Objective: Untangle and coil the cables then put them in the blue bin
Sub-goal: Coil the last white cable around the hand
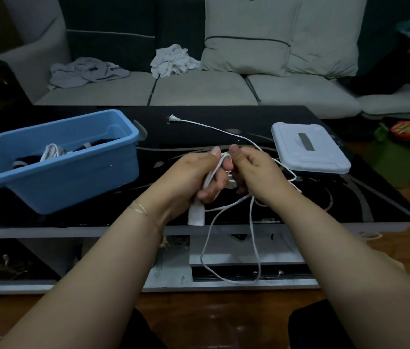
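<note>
Above the black bench (249, 117), both hands meet: the left hand (194, 177) grips a white cable (224, 127) with its block end below the fist; the right hand (254, 170) pinches adjacent loops. Slack hangs off the front edge. The blue bin (68, 182) sits left, holding coiled cables.

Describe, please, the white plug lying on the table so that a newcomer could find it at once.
Start at the black table before the sofa. Between the blue bin and the white lidded box, near the far edge, lies the plug. It alone has two bare metal prongs, and a thin white cable trails from it toward the hands.
</note>
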